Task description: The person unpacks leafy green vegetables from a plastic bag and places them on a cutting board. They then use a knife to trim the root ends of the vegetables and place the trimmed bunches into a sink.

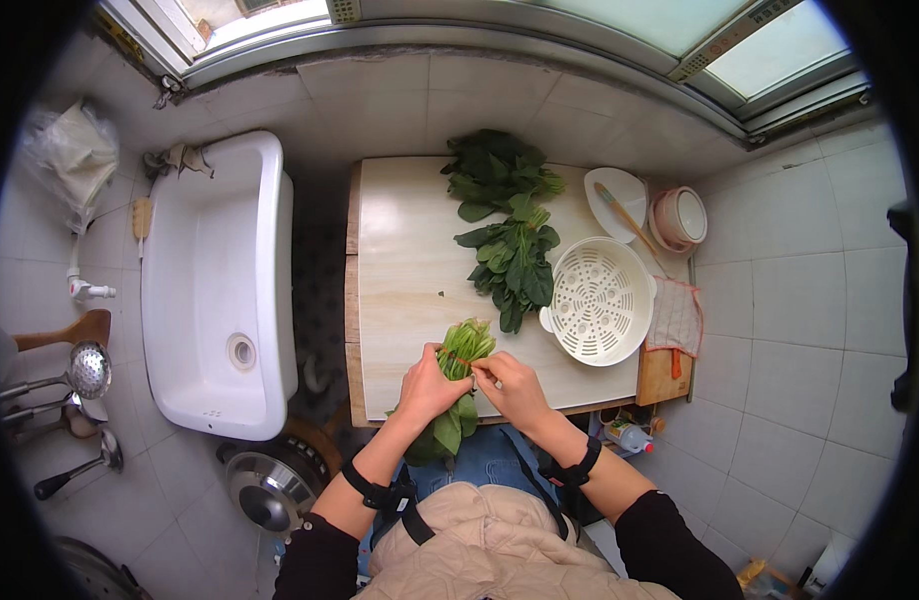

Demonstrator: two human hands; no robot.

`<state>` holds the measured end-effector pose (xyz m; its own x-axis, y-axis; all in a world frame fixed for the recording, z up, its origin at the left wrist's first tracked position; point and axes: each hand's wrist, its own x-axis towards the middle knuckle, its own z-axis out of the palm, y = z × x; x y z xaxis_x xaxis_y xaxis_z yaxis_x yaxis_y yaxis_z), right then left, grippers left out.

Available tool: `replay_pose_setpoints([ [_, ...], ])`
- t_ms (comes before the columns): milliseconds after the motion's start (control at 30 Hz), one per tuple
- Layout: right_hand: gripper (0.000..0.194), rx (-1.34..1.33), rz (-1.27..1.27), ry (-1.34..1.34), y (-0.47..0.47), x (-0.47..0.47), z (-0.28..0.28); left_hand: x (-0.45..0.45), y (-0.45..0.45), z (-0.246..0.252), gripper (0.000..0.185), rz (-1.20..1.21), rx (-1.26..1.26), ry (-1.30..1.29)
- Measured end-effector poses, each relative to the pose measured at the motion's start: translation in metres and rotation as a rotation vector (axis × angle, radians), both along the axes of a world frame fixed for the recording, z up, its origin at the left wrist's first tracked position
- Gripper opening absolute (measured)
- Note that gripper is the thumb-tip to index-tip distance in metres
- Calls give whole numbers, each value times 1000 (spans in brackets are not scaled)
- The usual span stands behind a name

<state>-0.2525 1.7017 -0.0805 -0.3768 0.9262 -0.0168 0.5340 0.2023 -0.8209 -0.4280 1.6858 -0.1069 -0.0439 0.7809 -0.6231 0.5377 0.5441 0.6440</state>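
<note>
A bunch of leafy greens (463, 349) is held over the table's near edge, its pale cut stems pointing away from me and its leaves hanging towards my lap. My left hand (429, 390) is closed around the bunch from the left. At the stems' right side, my right hand (508, 386) pinches a thin red tie (459, 360) that runs across them. Farther back on the light tabletop (407, 240) lie a second bunch of greens (516, 262) and a darker leafy bunch (493, 172). Right of them stands a white plastic colander (598, 300).
A white sink (212, 300) stands left, beyond a gap. At the table's right are a white dish (617, 199) under a long-handled utensil, a pink bowl (681, 217), a checked cloth (673, 315) and a wooden board (662, 379). Ladles (90, 369) hang on the left wall.
</note>
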Motion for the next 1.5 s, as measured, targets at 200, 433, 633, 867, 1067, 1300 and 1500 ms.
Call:
replay_pose_setpoints([
  [200,10,113,-41,-27,-7,-6,-10,2,2,5,83,-6,11,47],
  [433,10,157,-20,-91,-2,-12,-6,4,1,3,80,-29,36,53],
  [633,9,131,46,-287,-1,-15,-4,8,-2,1,76,-22,65,47],
  [867,9,-54,148,-171,7,-6,10,1,0,3,76,-72,40,46],
  [1067,17,-97,235,18,11,-1,15,-6,0,2,80,-113,2,30],
  [1300,20,-575,110,18,14,6,19,-17,-1,1,77,-191,-12,102],
  [1500,18,-432,129,-79,22,6,20,-14,-14,-1,67,-366,149,226],
])
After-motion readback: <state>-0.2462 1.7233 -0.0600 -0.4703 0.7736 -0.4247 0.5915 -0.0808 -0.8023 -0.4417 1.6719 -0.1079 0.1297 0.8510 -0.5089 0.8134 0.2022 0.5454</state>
